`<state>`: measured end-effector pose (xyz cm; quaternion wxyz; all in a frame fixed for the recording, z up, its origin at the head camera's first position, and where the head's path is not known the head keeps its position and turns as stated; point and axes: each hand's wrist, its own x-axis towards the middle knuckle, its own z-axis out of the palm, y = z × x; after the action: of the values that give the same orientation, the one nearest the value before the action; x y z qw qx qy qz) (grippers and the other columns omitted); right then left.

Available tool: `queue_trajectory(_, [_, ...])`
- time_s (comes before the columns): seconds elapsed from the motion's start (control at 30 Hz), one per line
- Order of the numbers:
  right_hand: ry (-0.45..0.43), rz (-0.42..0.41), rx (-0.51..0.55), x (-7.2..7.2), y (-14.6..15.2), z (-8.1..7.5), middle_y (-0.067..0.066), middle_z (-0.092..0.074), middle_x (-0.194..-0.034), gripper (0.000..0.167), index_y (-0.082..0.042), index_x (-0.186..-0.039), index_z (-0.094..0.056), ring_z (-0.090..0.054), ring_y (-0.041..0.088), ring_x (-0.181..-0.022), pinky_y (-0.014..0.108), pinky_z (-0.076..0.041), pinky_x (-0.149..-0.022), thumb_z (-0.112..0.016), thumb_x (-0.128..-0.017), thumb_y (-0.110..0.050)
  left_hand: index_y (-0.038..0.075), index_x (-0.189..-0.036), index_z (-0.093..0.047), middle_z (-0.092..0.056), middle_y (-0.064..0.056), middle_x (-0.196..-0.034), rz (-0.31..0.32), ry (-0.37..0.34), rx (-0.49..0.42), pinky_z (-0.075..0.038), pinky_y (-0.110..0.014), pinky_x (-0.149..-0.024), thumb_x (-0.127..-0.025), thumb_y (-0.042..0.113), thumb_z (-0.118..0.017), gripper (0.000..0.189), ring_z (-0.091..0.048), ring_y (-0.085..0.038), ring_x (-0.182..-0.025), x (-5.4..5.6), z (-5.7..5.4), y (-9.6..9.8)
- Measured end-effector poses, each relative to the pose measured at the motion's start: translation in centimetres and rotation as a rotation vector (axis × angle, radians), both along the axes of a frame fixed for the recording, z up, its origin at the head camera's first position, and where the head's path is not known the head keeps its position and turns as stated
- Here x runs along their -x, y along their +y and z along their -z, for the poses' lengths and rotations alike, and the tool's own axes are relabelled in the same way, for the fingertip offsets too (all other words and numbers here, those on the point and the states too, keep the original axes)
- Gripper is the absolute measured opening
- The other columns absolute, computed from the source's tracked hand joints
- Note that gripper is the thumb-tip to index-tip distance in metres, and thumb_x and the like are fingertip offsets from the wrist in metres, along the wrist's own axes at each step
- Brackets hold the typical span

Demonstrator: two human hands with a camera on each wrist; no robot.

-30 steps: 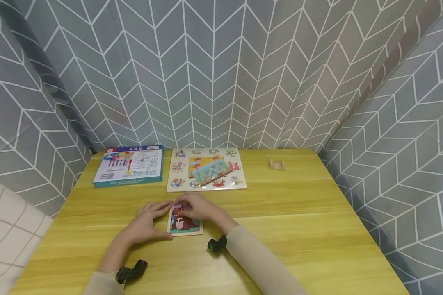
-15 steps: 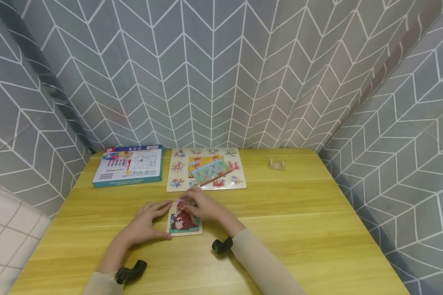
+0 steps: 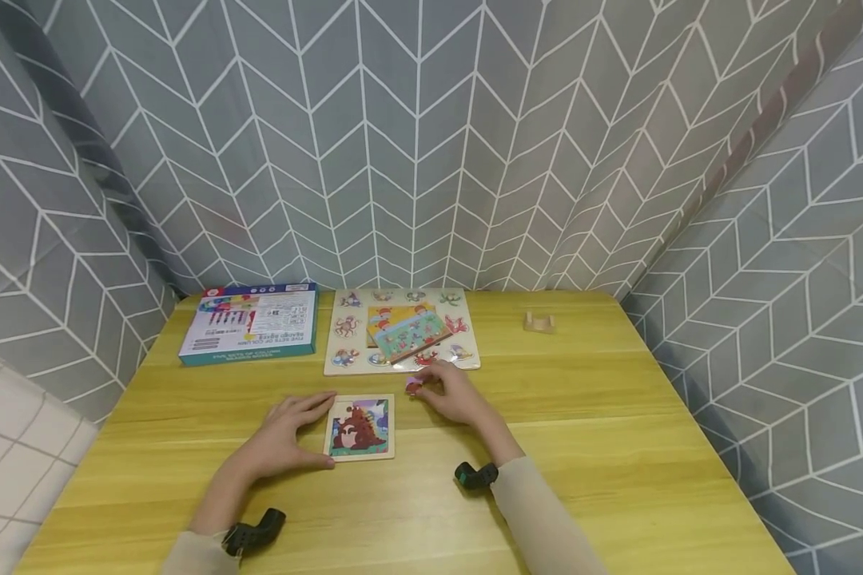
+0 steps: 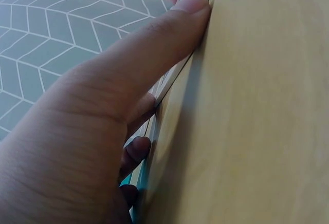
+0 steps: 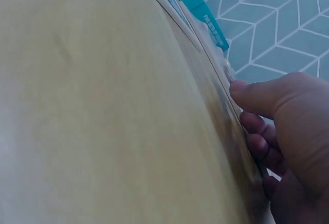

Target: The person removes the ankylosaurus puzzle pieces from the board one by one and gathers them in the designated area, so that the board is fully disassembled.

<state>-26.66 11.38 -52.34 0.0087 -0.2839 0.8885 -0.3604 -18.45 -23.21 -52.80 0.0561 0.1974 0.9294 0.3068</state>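
While the left hand (image 3: 276, 442) is resting with thumb and forefinger spread wide, touching the left side of a framed puzzle (image 3: 362, 428), the right hand (image 3: 456, 391) is pinching a small purple-and-red piece (image 3: 413, 387) between thumb and fingers, just beyond the puzzle's upper right corner. The puzzle is lying flat on the worktop (image 3: 582, 447), a pale gap showing at its upper left. Behind it, a picture board (image 3: 433, 295) is bearing two overlapping picture panels (image 3: 413, 335), and a box (image 3: 250, 324) is lying just beside that board
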Motion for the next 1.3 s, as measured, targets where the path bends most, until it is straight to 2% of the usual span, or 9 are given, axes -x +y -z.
queue_trajectory(0.23, [0.022, 0.003, -0.009, -0.2, 0.3, 0.6, 0.005, -0.072, -0.116, 0.023, -0.010, -0.122, -0.078, -0.064, 0.026, -0.113, 0.046, -0.052, -0.102, -0.075, -0.100, -0.019, 0.017, -0.161, -0.048, -0.042, -0.007, -0.168, -0.001, -0.006, -0.002, -0.027, -0.071, -0.115, -0.073, 0.064, -0.090, 0.109, -0.041, -0.038, -0.140, 0.0, 0.2, 0.0])
queue_trajectory(0.37, [0.014, 0.016, -0.047, -0.4, 0.0, 0.7, 0.005, -0.072, -0.122, 0.026, -0.014, -0.124, -0.078, -0.061, 0.027, -0.115, 0.048, -0.044, -0.103, -0.075, -0.100, -0.024, 0.017, -0.162, -0.048, -0.041, -0.007, -0.169, -0.009, -0.014, -0.011, -0.025, -0.073, -0.116, -0.072, 0.063, -0.091, 0.109, -0.039, -0.041, -0.143, -0.1, 0.2, -0.1])
queue_trajectory(0.47, [0.007, 0.034, -0.063, -0.5, -0.2, 0.8, 0.004, -0.070, -0.123, 0.026, -0.017, -0.124, -0.078, -0.057, 0.026, -0.112, 0.047, -0.038, -0.098, -0.076, -0.100, -0.026, 0.018, -0.162, -0.048, -0.041, -0.007, -0.169, -0.011, -0.009, -0.004, -0.028, -0.073, -0.114, -0.072, 0.063, -0.091, 0.109, -0.040, -0.040, -0.142, -0.1, 0.1, -0.1])
queue_trajectory(0.63, [0.007, 0.043, -0.049, -0.7, -0.2, 0.9, 0.003, -0.070, -0.120, 0.025, -0.016, -0.123, -0.078, -0.056, 0.025, -0.109, 0.046, -0.034, -0.096, -0.076, -0.099, -0.025, 0.018, -0.162, -0.048, -0.042, -0.006, -0.168, -0.009, 0.001, 0.005, -0.033, -0.070, -0.112, -0.072, 0.064, -0.091, 0.109, -0.042, -0.037, -0.139, -0.1, 0.2, -0.1])
queue_trajectory(0.93, [-0.005, 0.055, -0.030, -0.8, 0.0, 0.9, 0.002, -0.071, -0.122, 0.028, -0.016, -0.123, -0.078, -0.058, 0.025, -0.115, 0.050, -0.037, -0.102, -0.078, -0.098, -0.028, 0.019, -0.162, -0.048, -0.041, -0.005, -0.169, -0.004, 0.005, 0.008, -0.033, -0.070, -0.112, -0.073, 0.065, -0.090, 0.108, -0.041, -0.038, -0.140, 0.0, 0.7, 0.0])
queue_trajectory(1.03, [-0.038, 0.080, 0.015, -1.0, -0.5, 0.3, 0.003, -0.073, -0.120, 0.029, -0.012, -0.123, -0.077, -0.062, 0.024, -0.113, 0.047, -0.044, -0.103, -0.078, -0.098, -0.027, 0.019, -0.162, -0.047, -0.041, -0.006, -0.169, -0.001, 0.003, 0.004, -0.032, -0.071, -0.113, -0.073, 0.065, -0.089, 0.109, -0.041, -0.039, -0.140, 0.0, 0.7, 0.0])
queue_trajectory(1.17, [-0.088, 0.071, 0.097, -1.4, -2.0, -1.0, 0.008, -0.073, -0.117, 0.031, -0.005, -0.125, -0.075, -0.071, 0.025, -0.106, 0.043, -0.057, -0.096, -0.077, -0.099, -0.023, 0.019, -0.162, -0.047, -0.041, -0.007, -0.169, -0.002, 0.012, 0.004, -0.032, -0.073, -0.113, -0.073, 0.065, -0.089, 0.109, -0.040, -0.041, -0.142, 0.0, 0.6, -0.1])
queue_trajectory(1.3, [-0.100, 0.009, 0.088, -1.5, -4.0, -1.9, 0.010, -0.073, -0.116, 0.030, -0.005, -0.126, -0.075, -0.071, 0.023, -0.101, 0.035, -0.059, -0.089, -0.075, -0.101, -0.020, 0.019, -0.162, -0.047, -0.041, -0.008, -0.168, -0.004, 0.011, -0.002, -0.028, -0.074, -0.114, -0.073, 0.065, -0.090, 0.109, -0.038, -0.044, -0.144, -0.1, 0.7, -0.2])
